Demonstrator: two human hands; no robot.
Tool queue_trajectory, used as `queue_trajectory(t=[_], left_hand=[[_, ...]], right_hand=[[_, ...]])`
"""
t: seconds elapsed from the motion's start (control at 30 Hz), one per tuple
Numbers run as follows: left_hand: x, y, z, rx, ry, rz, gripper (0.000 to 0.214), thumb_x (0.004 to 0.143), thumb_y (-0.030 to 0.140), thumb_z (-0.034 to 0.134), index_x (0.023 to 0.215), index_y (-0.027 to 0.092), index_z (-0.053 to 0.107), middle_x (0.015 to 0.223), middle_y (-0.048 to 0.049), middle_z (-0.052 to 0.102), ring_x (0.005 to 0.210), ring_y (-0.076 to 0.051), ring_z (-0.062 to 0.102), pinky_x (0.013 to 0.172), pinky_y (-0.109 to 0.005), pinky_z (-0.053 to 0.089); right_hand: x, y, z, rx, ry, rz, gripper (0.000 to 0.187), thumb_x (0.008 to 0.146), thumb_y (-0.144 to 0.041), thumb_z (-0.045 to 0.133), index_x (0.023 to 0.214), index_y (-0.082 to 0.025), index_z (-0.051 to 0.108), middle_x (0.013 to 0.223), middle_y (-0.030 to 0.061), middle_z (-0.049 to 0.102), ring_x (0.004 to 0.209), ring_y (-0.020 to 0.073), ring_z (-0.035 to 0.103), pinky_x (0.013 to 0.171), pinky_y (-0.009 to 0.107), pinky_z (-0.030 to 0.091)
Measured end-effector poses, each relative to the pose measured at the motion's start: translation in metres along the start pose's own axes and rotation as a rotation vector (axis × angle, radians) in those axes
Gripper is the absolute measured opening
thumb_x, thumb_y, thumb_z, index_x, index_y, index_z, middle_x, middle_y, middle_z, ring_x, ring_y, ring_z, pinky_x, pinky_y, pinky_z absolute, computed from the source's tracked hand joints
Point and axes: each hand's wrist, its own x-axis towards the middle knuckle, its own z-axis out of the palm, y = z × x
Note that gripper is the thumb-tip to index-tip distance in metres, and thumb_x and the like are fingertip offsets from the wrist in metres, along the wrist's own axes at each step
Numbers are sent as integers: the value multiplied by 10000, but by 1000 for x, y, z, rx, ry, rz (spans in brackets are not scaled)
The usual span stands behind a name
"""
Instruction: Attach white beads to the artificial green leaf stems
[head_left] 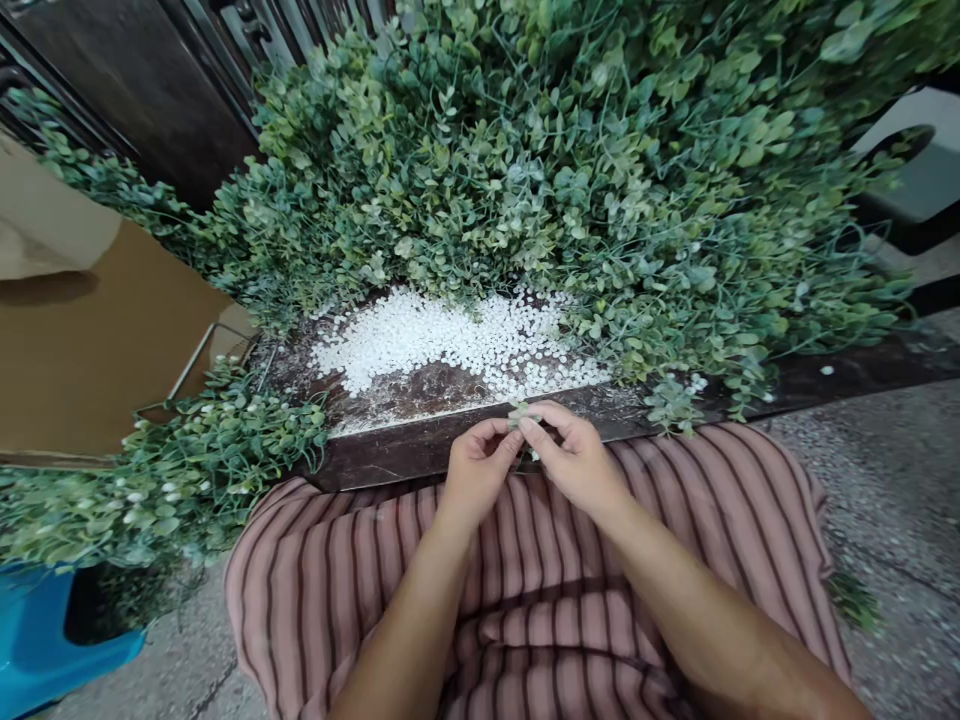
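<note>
Both hands meet over my lap at the front edge of a dark wooden bench. My left hand is closed, thumb and fingers pinching a small sprig of artificial leaves. Opposite it, my right hand pinches the same sprig, its fingertips nearly touching the left ones. A small white bead shows just below the fingers. Just beyond my hands, a spread of small white beads lies on the bench.
A large heap of artificial greenery covers the back of the bench. On the left, leafy stems with white beads lie below a cardboard box with a bent wire at its side. A blue plastic stool stands lower left.
</note>
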Motion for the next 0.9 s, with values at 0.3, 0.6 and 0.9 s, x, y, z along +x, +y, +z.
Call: queue_trajectory(t=[0.3,0.6,0.9], left_hand=[[57,12,-17,907,239,277,160,711,175,590,837,190,686,849,-61,618,684,-166,535,713,-308,416],[70,5,-16,696,227,261,73,694,158,590,647,193,634,724,-27,622,678,-152,551,696,-279,415],[13,9,-8,22,69,36,188,609,275,702,741,149,657,624,14,623,534,-77,523,585,-226,450]], right_hand=[[8,-8,-12,265,88,160,346,691,-521,619,679,-188,525,549,-53,493,474,82,487,477,223,444],[10,-2,-11,175,-1,177,364,690,-537,600,670,-178,543,453,-61,474,419,79,443,435,214,363],[5,4,-3,43,-72,176,200,685,-349,602,622,-159,596,511,-41,496,460,75,390,442,207,309]])
